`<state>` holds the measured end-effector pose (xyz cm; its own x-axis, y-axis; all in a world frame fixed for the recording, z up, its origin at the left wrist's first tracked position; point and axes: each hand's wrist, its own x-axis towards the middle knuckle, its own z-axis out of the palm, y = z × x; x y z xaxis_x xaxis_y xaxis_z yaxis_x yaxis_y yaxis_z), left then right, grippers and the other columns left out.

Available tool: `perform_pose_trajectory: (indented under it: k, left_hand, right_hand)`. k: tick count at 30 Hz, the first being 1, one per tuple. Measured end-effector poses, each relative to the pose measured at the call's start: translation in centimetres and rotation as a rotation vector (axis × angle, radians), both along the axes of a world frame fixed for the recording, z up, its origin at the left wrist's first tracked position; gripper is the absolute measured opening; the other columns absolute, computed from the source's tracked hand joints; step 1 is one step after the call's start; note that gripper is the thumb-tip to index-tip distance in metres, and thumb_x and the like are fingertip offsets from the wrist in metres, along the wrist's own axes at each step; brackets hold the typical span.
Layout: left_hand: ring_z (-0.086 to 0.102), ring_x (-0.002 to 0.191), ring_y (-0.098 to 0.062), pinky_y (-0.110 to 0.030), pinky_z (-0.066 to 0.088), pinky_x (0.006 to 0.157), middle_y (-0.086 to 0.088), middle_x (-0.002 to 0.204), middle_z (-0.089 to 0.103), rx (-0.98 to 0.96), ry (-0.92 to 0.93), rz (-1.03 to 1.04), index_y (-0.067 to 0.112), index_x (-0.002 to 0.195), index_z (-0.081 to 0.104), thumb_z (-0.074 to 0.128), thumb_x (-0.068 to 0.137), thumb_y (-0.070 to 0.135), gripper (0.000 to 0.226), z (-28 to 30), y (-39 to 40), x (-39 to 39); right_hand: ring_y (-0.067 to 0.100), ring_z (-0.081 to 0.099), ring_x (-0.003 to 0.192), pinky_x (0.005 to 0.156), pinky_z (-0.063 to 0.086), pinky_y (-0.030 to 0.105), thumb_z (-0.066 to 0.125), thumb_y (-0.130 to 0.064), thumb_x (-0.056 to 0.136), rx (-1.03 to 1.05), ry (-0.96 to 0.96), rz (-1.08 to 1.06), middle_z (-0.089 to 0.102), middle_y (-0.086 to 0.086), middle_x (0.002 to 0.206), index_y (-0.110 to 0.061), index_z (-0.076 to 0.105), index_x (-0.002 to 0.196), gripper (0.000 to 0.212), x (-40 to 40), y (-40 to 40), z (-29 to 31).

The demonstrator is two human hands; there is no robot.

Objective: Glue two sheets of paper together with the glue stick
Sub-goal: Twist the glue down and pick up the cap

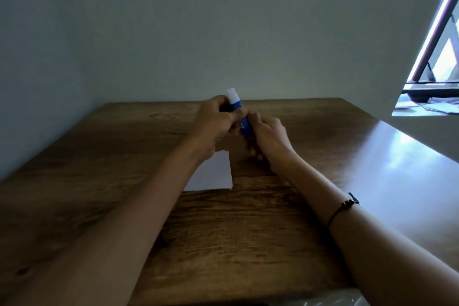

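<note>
— What's the person doing with the glue stick point(238, 110)?

— Both hands have it, lifted above the bench point(248, 231), toward the middle of the far edge. The left hand point(214, 122) has its fingers curled round the upper part of the blue barrel; the right hand point(267, 135) grips the lower end. The stick leans, its white tip pointing up and away.

— Is the cap off?

— I can't say for sure. The top end shows white, which could be a pale cap or the bared glue. I'd judge this is the opening step: uncapping, or twisting the base to wind the glue out.

— And the paper?

— One pale sheet point(211, 176) lies flat on the bench below the left hand, nearer the person, partly hidden by that forearm. A second sheet I can't make out from here; it may sit under the first, or behind the arm.

— So no gluing yet?

— Seemingly not; the stick is well clear of the sheet.

— What does the next move need?

— One hand free to hold the sheet still, the other bringing the tip down flat onto it and stroking across. A light sheet on smooth wood will probably slide or wrinkle if it isn't pinned. There's a dark cord bracelet point(344, 208) on the right wrist, well away from the work.
</note>
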<state>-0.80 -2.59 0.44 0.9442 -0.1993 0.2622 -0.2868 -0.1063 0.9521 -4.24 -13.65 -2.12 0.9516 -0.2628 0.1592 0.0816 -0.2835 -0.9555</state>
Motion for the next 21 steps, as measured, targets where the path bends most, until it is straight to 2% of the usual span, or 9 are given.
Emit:
perform_pose_trajectory:
  k: [3,6,9,12,17,21]
  left_hand:
    - [0.056,0.061,-0.006,-0.009,0.043,0.044,0.002,0.082,0.062,-0.021,-0.017,0.021,0.015,0.099,0.057,0.06,0.083,0.012,0.016,0.0,0.2,0.3]
    - [0.053,0.047,0.0,-0.011,0.044,0.044,0.0,0.077,0.061,-0.042,-0.02,0.02,0.014,0.095,0.059,0.059,0.083,0.01,0.013,-0.1,0.4,0.4]
    - [0.05,0.041,0.003,-0.011,0.044,0.043,0.0,0.076,0.061,-0.058,-0.012,0.029,0.01,0.097,0.06,0.059,0.083,0.01,0.014,-0.3,0.5,0.3]
    - [0.052,0.049,-0.002,-0.012,0.045,0.044,0.001,0.076,0.062,-0.063,-0.005,0.046,0.015,0.09,0.06,0.061,0.083,0.012,0.009,-0.4,0.8,0.4]
    - [0.049,0.051,-0.006,-0.012,0.044,0.043,-0.001,0.07,0.061,-0.086,0.0,0.051,0.015,0.087,0.061,0.062,0.082,0.012,0.007,-0.3,1.1,0.5]
    - [0.05,0.05,-0.005,-0.012,0.044,0.044,0.0,0.074,0.063,-0.069,-0.003,0.037,0.022,0.081,0.059,0.062,0.082,0.013,0.01,-0.5,1.1,0.6]
  right_hand:
    - [0.012,0.053,0.048,0.046,0.043,0.024,0.035,-0.033,0.098,0.448,0.122,0.168,0.06,0.006,0.065,-0.007,0.06,0.098,0.036,0.1,0.1,0.1]
    - [0.013,0.054,0.058,0.056,0.046,0.025,0.035,-0.024,0.098,0.648,0.156,0.263,0.06,0.008,0.075,-0.005,0.056,0.108,0.03,0.2,-0.3,0.0]
    - [0.015,0.053,0.066,0.06,0.048,0.026,0.041,-0.016,0.096,0.715,0.146,0.283,0.058,0.011,0.083,-0.003,0.052,0.109,0.022,0.3,-0.3,-0.1]
    - [0.016,0.056,0.072,0.064,0.052,0.028,0.05,-0.009,0.091,0.698,0.14,0.282,0.06,0.012,0.091,-0.005,0.056,0.093,0.007,0.6,-0.3,-0.1]
    - [0.013,0.062,0.059,0.053,0.053,0.024,0.037,-0.026,0.097,0.747,0.238,0.397,0.066,0.01,0.074,-0.003,0.055,0.111,0.033,0.9,-0.9,0.0]
    - [0.014,0.059,0.064,0.057,0.052,0.025,0.043,-0.014,0.094,0.723,0.223,0.368,0.062,0.012,0.086,-0.004,0.054,0.109,0.021,1.1,-1.0,-0.1]
